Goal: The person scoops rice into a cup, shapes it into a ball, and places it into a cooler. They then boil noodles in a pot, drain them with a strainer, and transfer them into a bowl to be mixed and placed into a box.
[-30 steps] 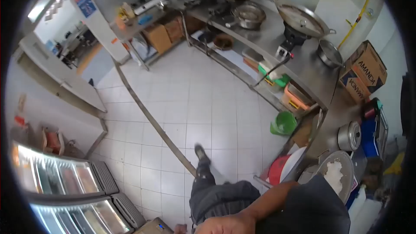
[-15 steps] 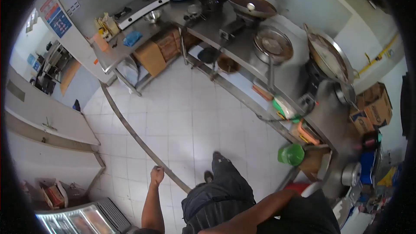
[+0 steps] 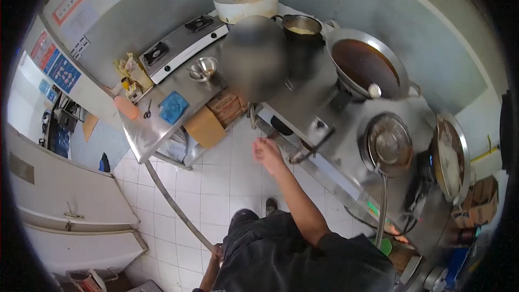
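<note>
My right hand is out in front of my body, over the floor near the inner corner of the steel counters. Its fingers are loosely bent and apart, and nothing shows in them. Low beside my dark clothing is my left hand, its fingers too hidden to read. The nearest counter carries a large wok of dark brown liquid, with a ladle at its rim. A long-handled strainer rests on a pan closer to me. Neither hand touches these.
A two-burner stove, steel bowl, blue cloth and scissors lie on the left counter. A white pot and dark pot stand behind. Another wok sits right. A blurred patch hides the corner.
My view has moved forward, closer to the counters. The right arm has swung out ahead of me, while my left hand has dropped back beside my body.
</note>
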Motion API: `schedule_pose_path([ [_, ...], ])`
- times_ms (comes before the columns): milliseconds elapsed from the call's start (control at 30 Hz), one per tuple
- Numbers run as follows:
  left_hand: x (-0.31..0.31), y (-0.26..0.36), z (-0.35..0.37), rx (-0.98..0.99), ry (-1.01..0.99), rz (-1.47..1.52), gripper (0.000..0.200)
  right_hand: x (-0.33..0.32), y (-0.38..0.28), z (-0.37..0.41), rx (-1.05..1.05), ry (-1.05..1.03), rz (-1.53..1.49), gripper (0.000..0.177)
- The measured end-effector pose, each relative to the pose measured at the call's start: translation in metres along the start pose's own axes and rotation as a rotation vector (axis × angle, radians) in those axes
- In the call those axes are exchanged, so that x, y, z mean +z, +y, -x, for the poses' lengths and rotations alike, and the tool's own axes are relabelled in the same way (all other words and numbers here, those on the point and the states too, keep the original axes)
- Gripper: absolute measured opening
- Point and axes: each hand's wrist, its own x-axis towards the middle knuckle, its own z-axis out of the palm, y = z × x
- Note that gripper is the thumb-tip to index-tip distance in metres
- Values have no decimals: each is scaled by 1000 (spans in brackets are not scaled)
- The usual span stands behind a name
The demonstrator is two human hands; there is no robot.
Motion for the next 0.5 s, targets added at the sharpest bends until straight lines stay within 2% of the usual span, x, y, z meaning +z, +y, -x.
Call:
schedule_pose_path([
  [33,2,21,-20,97,-30,-33,44,3,-9,-52,54,53,-180,20],
  [67,0,40,-42,193,-60,-69,42,5,-15,-102,59,46,-175,20],
  [133,-14,82,-79,372,-123,-155,37,2,-14,-190,38,60,-578,18],
  [167,15,192,-48,219,-74,-572,33,2,-16,-229,45,65,-578,18],
  [200,34,254,-43,88,-38,20,30,0,-17,-266,26,131,-624,16],
  [233,39,284,-79,86,9,71,30,-1,-18,-302,6,195,-669,16],
  [267,50,342,-98,73,23,58,33,-24,0,-355,-16,103,-744,21],
  [300,48,378,-131,132,-95,75,46,-17,-13,-371,-11,97,-748,21],
  [333,55,415,-169,131,-64,-42,43,-11,-24,-384,20,215,-829,23],
  [367,65,461,-193,194,-83,3,42,-4,-31,-391,54,344,-907,26],
  [400,74,507,-220,201,-99,-8,42,1,-34,-398,62,356,-908,26],
  [433,83,550,-245,190,-94,41,32,5,-38,-405,38,402,-944,29],
  [467,85,582,-271,238,-105,-7,32,3,-42,-411,9,450,-974,33],
  [500,86,611,-294,368,-130,-20,35,-8,-35,-416,13,477,-964,33],
])
